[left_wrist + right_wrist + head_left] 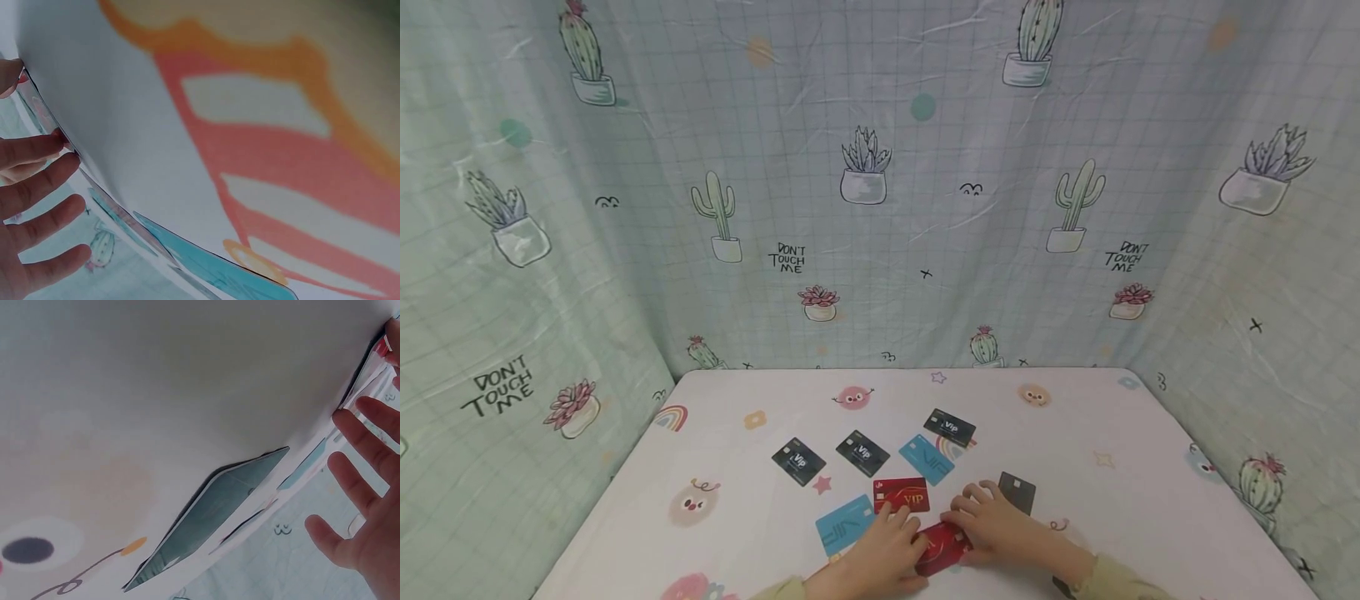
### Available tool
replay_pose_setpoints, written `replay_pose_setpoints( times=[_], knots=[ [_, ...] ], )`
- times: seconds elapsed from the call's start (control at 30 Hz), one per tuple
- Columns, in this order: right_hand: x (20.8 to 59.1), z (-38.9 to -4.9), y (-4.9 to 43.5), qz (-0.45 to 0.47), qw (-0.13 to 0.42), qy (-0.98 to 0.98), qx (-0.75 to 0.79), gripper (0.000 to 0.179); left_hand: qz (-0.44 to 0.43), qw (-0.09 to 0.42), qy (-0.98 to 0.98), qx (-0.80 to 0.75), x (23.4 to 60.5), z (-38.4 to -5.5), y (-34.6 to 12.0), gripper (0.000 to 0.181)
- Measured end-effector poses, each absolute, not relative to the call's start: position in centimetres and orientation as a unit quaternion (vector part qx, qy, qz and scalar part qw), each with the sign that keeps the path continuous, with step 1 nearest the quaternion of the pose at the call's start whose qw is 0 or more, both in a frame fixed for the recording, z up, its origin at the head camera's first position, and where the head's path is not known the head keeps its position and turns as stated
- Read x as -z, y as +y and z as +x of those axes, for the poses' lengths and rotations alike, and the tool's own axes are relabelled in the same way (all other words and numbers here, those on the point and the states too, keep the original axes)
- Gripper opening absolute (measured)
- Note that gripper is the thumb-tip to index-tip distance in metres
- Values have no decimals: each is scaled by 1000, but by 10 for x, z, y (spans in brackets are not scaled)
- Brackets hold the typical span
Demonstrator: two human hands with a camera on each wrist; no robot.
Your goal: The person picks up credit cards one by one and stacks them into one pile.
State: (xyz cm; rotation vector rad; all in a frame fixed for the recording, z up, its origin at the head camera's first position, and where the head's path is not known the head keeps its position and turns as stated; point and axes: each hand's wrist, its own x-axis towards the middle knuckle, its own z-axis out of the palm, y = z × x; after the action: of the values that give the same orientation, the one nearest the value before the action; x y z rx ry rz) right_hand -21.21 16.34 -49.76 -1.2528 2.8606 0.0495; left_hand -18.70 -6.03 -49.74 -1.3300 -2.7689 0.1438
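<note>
We pinch the red card (943, 547) btwn L hand (882, 552) & R hand (1002, 525), prob. light, stiff, slick, so best held by edges.

Red cards (944, 547); blue cards (927, 459); black cards (799, 462); white tabletop (730, 442), cartoon print; pale-green curtain (790, 150), cactus-and-grid print.

Pale gridded curtain (917, 225), cactus-printed, around three sides; white table (1150, 525), cartoon-patterned, against back curtain.
</note>
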Motion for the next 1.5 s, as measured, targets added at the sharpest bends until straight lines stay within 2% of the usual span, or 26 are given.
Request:
replay_pose_setpoints(
  times=[0.3,0.73,1.03,1.5],
  knots=[
    [499,-210,163,-404,14,915,-3,55,-431,38,-900,-50,498,-187,-60,50],
    [504,-210,165,-418,-32,908,-15,55,-431,47,-899,-65,500,-187,-60,57],
    [502,-208,165,-417,-25,909,-13,57,-427,27,-902,-53,498,-186,-59,57],
    [503,-207,168,-420,-7,908,-4,61,-438,25,-897,-49,498,-186,-58,55]
  ],
)
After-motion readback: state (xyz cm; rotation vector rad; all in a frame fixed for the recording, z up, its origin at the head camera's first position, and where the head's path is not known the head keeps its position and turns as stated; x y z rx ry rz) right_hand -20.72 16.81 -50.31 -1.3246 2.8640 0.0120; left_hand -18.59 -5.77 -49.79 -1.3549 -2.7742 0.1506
